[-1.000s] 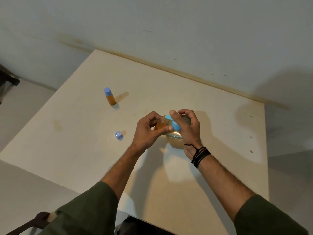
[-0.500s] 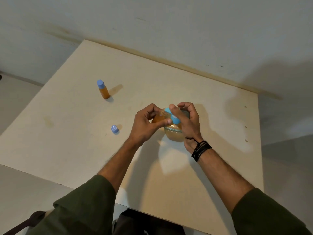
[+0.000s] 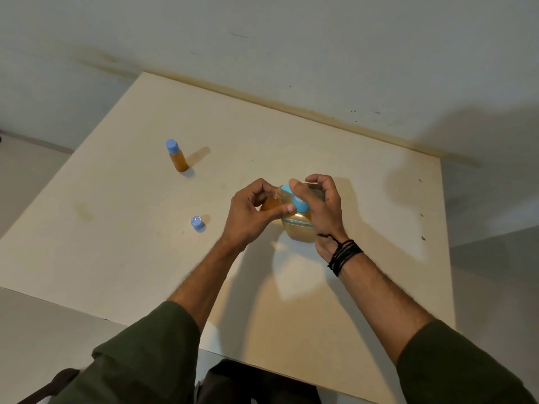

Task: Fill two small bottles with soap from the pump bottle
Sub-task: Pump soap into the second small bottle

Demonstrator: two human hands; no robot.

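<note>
A clear pump bottle (image 3: 297, 230) of amber soap with a blue pump head (image 3: 294, 196) stands mid-table. My right hand (image 3: 320, 208) grips it, thumb lying on the pump head. My left hand (image 3: 250, 214) pinches a small open bottle (image 3: 272, 203) of amber liquid, its mouth held under the blue spout. A loose blue cap (image 3: 197, 223) lies on the table left of my left hand. A second small bottle (image 3: 176, 155), capped in blue and full of amber liquid, stands upright further back left.
The cream table (image 3: 131, 243) butts against a pale wall at the back. Its front edge runs just before my sleeves, and its right edge lies beyond my right arm. Floor shows at the left.
Both hands keep the same hold on the pump bottle and small bottle. The view has shifted slightly; nothing on the table has moved.
</note>
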